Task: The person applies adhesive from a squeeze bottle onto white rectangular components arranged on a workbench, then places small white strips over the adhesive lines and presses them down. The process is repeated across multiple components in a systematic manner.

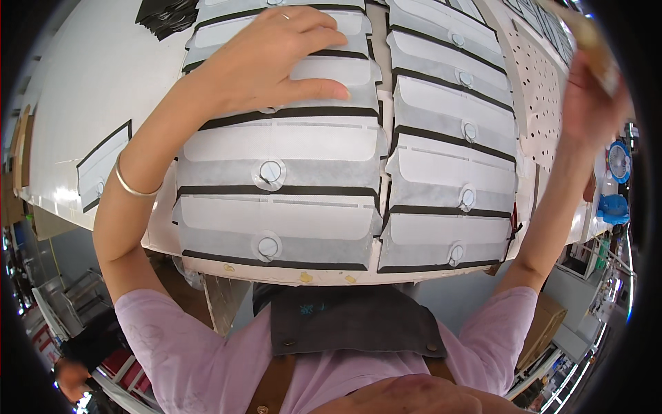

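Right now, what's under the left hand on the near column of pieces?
The left hand lies flat on a white-and-grey piece with a black strip in the left column. Its round fitting, seen on the others, is covered by the palm. The white table lies underneath.

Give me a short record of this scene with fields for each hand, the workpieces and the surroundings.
left hand: left hand lies flat, palm down, on a pouch in the left column; bracelet on the wrist
right hand: right hand raised at the table's right edge, gripping a brush
workpieces: two columns of overlapping white-and-grey pouches, each with a black strip and a round valve
surface: white table; perforated sheet to the right
nearby: black pieces at far left
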Tool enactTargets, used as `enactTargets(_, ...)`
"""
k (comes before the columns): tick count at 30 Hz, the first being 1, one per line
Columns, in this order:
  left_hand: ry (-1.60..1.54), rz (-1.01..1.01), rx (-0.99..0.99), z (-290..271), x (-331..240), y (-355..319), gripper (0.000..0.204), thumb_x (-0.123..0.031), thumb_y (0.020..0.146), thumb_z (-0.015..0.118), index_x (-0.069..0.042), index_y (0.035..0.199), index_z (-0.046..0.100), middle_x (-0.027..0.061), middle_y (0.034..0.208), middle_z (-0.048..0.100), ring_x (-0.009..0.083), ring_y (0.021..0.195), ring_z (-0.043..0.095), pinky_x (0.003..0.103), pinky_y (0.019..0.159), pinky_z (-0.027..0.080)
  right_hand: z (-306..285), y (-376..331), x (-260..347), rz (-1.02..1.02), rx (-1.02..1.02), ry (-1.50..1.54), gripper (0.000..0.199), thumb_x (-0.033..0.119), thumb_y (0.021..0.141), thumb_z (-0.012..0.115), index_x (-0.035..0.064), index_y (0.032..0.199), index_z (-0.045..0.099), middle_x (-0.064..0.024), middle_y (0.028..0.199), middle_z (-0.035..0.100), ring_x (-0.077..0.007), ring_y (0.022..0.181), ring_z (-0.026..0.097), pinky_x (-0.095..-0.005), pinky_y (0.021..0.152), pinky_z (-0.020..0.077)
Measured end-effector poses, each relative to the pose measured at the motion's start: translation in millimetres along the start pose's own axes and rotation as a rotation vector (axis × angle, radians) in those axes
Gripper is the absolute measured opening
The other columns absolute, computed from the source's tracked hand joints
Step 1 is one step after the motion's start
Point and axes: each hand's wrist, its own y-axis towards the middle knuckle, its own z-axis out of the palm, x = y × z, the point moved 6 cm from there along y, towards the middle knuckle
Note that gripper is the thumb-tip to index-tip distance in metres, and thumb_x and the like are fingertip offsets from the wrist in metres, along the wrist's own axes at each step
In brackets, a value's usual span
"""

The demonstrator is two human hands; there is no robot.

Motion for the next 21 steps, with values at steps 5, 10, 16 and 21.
enactTargets(5, -0.103, -0.062, 0.084, 15, 10, 1, 0.068, -0.053, 0.09, 0.073, -0.004, 0.135, 0.063, 0.0197, 0.147, 0.054, 0.0392, 0.137, 0.049, 0.047, 0.115, 0.041, 48, -16, -160, 0.097, -0.147, -0.665, 0.043, 0.041, 0.1, 0.068, 0.0096, 0.127, 0.058, -0.0038, 0.113, 0.065, -0.0151, 0.101, 0.068, -0.035, 0.075, 0.0623)
enactTargets(10, -0.169, -0.047, 0.112, 12, 4, 6, 0.076, -0.06, 0.082, 0.079, -0.008, 0.136, 0.064, 0.0218, 0.15, 0.051, 0.0415, 0.138, 0.048, 0.048, 0.114, 0.042, 35, -8, -187, 0.181, -0.139, -0.713, 0.041, 0.039, 0.1, 0.069, 0.009, 0.126, 0.059, -0.0038, 0.11, 0.067, -0.0145, 0.098, 0.068, -0.0354, 0.074, 0.0618)
enactTargets(16, -0.162, -0.079, 0.155, 13, 7, 4, 0.082, -0.063, 0.077, 0.081, -0.01, 0.137, 0.063, 0.0224, 0.152, 0.049, 0.0421, 0.14, 0.047, 0.049, 0.115, 0.04, 28, -15, -196, 0.251, -0.152, -0.716, 0.042, 0.037, 0.098, 0.071, 0.0081, 0.126, 0.059, -0.0032, 0.107, 0.068, -0.0151, 0.095, 0.068, -0.0343, 0.078, 0.0599)
enactTargets(21, -0.15, -0.089, 0.16, 12, 6, 3, 0.084, -0.063, 0.075, 0.082, -0.01, 0.137, 0.063, 0.0223, 0.153, 0.049, 0.0422, 0.14, 0.047, 0.049, 0.115, 0.04, 22, -18, -180, 0.256, 0.004, -0.727, 0.045, 0.035, 0.106, 0.06, 0.0023, 0.136, 0.056, -0.0085, 0.123, 0.066, -0.0208, 0.11, 0.07, -0.0413, 0.085, 0.0648)
